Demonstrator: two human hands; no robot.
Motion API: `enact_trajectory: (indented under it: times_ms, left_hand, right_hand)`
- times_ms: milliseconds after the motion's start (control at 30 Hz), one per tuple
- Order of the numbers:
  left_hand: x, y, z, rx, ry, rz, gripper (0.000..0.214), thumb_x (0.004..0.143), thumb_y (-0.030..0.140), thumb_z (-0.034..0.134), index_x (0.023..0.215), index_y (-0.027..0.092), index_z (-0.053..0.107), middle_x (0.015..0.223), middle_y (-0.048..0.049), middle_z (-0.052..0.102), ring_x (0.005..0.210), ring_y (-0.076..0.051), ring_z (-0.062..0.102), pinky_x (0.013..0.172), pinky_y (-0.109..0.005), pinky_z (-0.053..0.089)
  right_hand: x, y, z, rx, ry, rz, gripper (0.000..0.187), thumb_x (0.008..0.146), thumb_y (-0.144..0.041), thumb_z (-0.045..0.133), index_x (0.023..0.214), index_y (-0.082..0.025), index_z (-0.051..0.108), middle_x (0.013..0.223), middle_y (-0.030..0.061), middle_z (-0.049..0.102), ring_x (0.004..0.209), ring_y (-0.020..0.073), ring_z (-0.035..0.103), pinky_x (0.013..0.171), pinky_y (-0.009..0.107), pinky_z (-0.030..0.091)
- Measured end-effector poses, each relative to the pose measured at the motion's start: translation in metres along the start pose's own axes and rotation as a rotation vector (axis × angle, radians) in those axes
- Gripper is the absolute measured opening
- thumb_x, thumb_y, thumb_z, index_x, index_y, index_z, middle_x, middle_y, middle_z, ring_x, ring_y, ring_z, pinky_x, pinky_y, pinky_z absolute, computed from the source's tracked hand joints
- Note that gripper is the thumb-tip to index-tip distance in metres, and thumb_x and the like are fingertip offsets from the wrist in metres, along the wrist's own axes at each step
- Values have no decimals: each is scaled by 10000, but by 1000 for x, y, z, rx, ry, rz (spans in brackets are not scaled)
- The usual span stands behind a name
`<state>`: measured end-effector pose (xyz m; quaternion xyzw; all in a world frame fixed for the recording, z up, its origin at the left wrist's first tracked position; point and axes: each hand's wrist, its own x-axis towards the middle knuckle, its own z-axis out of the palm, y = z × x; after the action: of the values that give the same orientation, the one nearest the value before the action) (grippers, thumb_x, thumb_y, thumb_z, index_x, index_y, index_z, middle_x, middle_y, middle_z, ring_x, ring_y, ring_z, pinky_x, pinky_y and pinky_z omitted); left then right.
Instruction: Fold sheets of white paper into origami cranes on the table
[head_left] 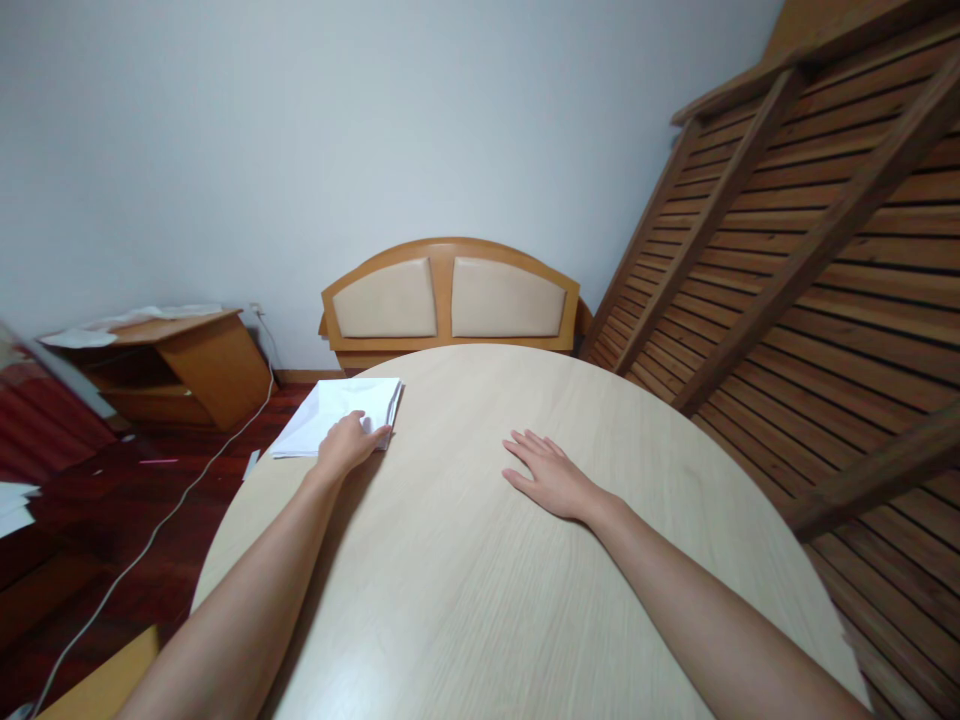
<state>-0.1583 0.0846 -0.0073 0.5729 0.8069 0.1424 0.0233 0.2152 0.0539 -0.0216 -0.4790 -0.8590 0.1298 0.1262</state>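
A white stack of what looks like folded paper (330,400) lies at the far left of the round table (465,600), its left side reaching to or over the rim. My left hand (350,442) rests on the stack's near right part. Its thumb points to the stack's right edge and the index finger is held apart from it; the other fingers are mostly hidden. Right of the table's middle, my right hand (551,475) lies palm down on the bare wood. Its fingers are stretched out, with nothing in them.
Beyond the table stands a headboard (450,295) with two cream panels, against the wall. A slatted wooden frame (787,250) leans along the right. At left are a low wooden cabinet (187,365) with white sheets on top and a white cable (202,475) across the dark floor.
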Motion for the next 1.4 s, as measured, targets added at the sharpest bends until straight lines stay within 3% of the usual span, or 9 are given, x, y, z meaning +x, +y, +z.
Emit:
enact_trajectory:
  times_ms: [167,433,700,833,933,1033,1167,1300,1400]
  left_hand:
    - [0,0,-2,-1,-8,-16,602,902,571,514,1303,124,552,1292,-199,656,1184,-340,625,895,-376,487]
    - [-6,9,-5,14,13,-15,322,904,369,452,922,161,697,1008,-188,744,973,-356,695,762,-391,496]
    - [-15,28,-17,2,131,35,307,919,312,414,938,156,679,1050,-178,729,997,-340,684,787,-387,496]
    - [-27,51,-21,-34,186,249,265,912,261,439,866,167,682,1191,-163,681,1158,-324,619,950,-396,477]
    - [-45,73,-17,-39,162,364,220,882,243,480,866,175,688,1275,-137,650,1249,-306,554,1087,-408,415]
    - [-71,97,-8,-34,54,561,223,865,224,486,833,158,697,1282,-151,651,1286,-335,524,1183,-508,301]
    - [-108,123,4,-101,-106,708,178,827,221,532,811,147,692,1465,-138,527,1420,-437,355,1141,-625,317]
    - [-137,141,4,-264,-210,885,181,890,239,513,794,173,651,1290,-123,652,1276,-315,552,1173,-517,338]
    - [-146,146,1,-395,-259,922,211,946,310,508,846,180,640,1364,-131,613,1319,-281,529,1152,-447,386]
  right_hand:
    - [1,1,1,2,7,-4,667,978,-588,393,1515,-194,431,1628,96,304,1521,293,220,1230,498,162]
    - [1,2,3,10,8,-4,663,976,-593,393,1516,-209,431,1628,92,302,1522,287,219,1231,488,159]
    - [1,0,1,-1,-1,1,675,977,-599,385,1519,-199,426,1631,94,294,1522,298,213,1229,500,164]
    - [1,-1,1,1,-4,5,668,978,-591,390,1516,-196,430,1630,95,297,1523,298,210,1231,502,161]
    - [1,1,2,25,6,3,658,971,-578,421,1504,-193,444,1626,99,305,1522,301,213,1231,512,160]
    - [3,3,5,118,77,7,620,965,-558,460,1466,-195,486,1583,116,394,1500,305,278,1224,528,180]
    - [9,6,6,391,251,59,541,1006,-515,405,1450,-212,466,1431,143,578,1354,268,515,1146,495,362]
    - [14,8,8,443,351,127,548,993,-532,426,1435,-212,476,1415,143,586,1310,270,554,1107,472,415]
    - [17,12,9,343,398,160,541,941,-443,530,1401,-157,529,1416,171,578,1325,296,530,1120,481,400]
